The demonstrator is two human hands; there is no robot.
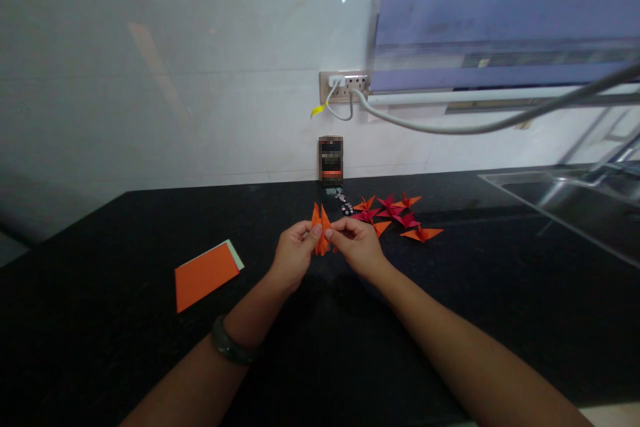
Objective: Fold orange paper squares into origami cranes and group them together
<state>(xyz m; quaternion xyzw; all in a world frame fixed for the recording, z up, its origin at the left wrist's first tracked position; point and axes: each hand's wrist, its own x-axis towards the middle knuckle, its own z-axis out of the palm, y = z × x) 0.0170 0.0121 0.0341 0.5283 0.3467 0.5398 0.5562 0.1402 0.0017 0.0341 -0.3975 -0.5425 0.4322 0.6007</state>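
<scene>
Both hands meet over the middle of a black countertop (pixel 100 320) and pinch a small folded orange paper figure (pixel 320 225) with pointed tips. My left hand (pixel 291 255) grips its left side with thumb and fingers closed; a dark band sits on that wrist. My right hand (pixel 356 242) pinches the right side of the same figure. Just behind my right hand lies a cluster of several finished folded paper figures (pixel 395 213), orange and dark red.
A stack of orange paper sheets (pixel 205 275) lies flat to the left. A small dark box (pixel 331 159) stands against the white wall below a socket (pixel 345 85) with grey cables. A steel sink (pixel 575 203) is sunk into the counter at right.
</scene>
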